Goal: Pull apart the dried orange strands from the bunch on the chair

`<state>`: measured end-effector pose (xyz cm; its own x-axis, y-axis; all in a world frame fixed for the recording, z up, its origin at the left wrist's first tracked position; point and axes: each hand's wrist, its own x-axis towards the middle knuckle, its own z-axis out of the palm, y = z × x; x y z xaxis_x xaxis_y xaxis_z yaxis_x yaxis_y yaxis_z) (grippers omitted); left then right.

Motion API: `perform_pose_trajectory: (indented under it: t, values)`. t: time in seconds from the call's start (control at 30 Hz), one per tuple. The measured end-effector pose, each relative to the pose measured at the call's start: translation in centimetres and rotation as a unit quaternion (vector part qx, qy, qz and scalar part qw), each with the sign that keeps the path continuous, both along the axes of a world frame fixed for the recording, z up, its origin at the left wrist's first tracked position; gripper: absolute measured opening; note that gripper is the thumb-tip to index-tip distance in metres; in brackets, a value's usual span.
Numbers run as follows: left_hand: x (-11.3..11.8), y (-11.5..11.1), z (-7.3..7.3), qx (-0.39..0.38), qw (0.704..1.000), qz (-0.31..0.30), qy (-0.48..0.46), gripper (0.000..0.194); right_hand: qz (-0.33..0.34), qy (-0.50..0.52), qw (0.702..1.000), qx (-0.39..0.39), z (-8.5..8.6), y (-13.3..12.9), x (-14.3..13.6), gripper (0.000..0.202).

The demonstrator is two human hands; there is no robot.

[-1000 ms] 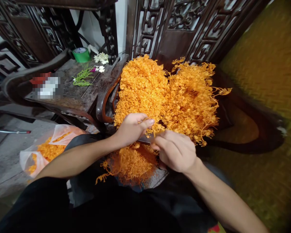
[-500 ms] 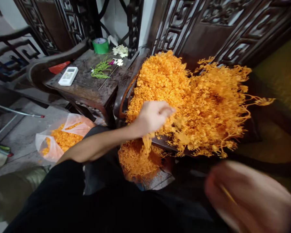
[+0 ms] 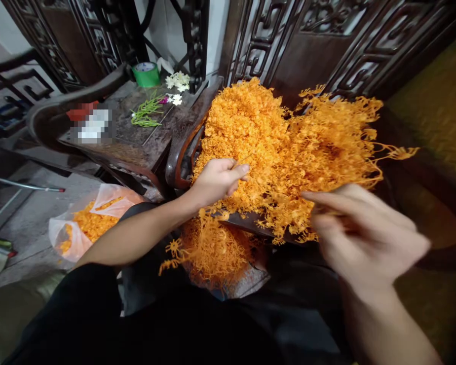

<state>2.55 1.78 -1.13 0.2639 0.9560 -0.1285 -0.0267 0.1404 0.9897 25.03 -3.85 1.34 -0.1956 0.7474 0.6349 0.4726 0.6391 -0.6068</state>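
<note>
From my station: left hand [image 3: 222, 177] grips an orange sprig [image 3: 208, 230] near the orange heap [image 3: 247, 119]; right hand [image 3: 365, 233] blurred, grip indeterminate.

Looks forward and down from head height — close over a heap of feathery orange strands [image 3: 247, 126], facing a dark brown carved wooden backrest [image 3: 298, 61] beyond.

An orange sprig [image 3: 208, 230] hangs from the left grip [image 3: 221, 178].
</note>
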Motion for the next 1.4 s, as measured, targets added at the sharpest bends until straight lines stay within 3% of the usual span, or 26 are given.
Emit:
perform_pose_trajectory:
  t: [0.13,0.2,0.27,0.47,0.6,0.7,0.8,0.87,0.97,1.07,1.17,1.27,1.4]
  values:
    - [0.3,-0.1,-0.4,-0.036,0.999,-0.018,-0.019,0.031,-0.062,-0.296,0.949,0.094,-1.1,0.1,0.0,0.062]
    - [0.4,-0.4,-0.4,-0.036,0.999,-0.026,-0.016,0.031,-0.097,-0.368,0.922,0.079,-1.7,1.1,-0.6,0.075]
    - [0.5,-0.6,-0.3,-0.027,0.999,-0.027,0.001,0.032,-0.089,-0.393,0.914,0.050,-2.2,2.1,-1.0,0.079]
    - [0.3,-0.8,-0.3,-0.018,0.999,-0.026,0.019,0.032,0.019,-0.262,0.965,0.028,-2.3,2.7,-1.2,0.044]
    - [0.1,-0.8,-0.4,-0.015,0.999,-0.034,0.032,0.029,0.016,-0.202,0.979,0.020,-2.0,2.2,-1.4,0.027]
    - [0.2,-1.0,-0.1,-0.008,0.998,-0.038,0.045,0.030,0.013,-0.176,0.983,-0.047,-1.8,2.3,-1.5,0.033]
    - [0.3,-1.3,0.5,-0.001,0.998,-0.041,0.055,0.032,0.051,-0.150,0.970,-0.184,-1.5,2.9,-1.0,0.044]
    - [0.4,-1.5,0.8,0.005,0.996,-0.048,0.068,0.033,0.113,-0.125,0.949,-0.266,-1.3,3.5,-0.3,0.049]
    - [0.5,-1.8,1.0,0.010,0.993,-0.064,0.096,0.035,0.189,-0.077,0.923,-0.326,-1.2,4.2,0.6,0.046]
    - [0.6,-1.7,0.9,0.004,0.991,-0.068,0.112,0.038,0.174,-0.070,0.922,-0.339,-1.4,4.4,0.8,0.042]
    - [0.7,-1.5,0.7,-0.001,0.992,-0.065,0.111,0.041,0.160,-0.087,0.916,-0.358,-1.7,3.9,0.4,0.063]
    - [0.9,-1.2,0.5,0.002,0.992,-0.058,0.108,0.041,0.111,-0.111,0.930,-0.331,-1.8,3.2,-0.2,0.079]
    - [1.2,-1.1,-0.2,-0.005,0.993,-0.056,0.107,0.040,0.061,-0.103,0.954,-0.273,-1.9,2.8,-0.7,0.062]
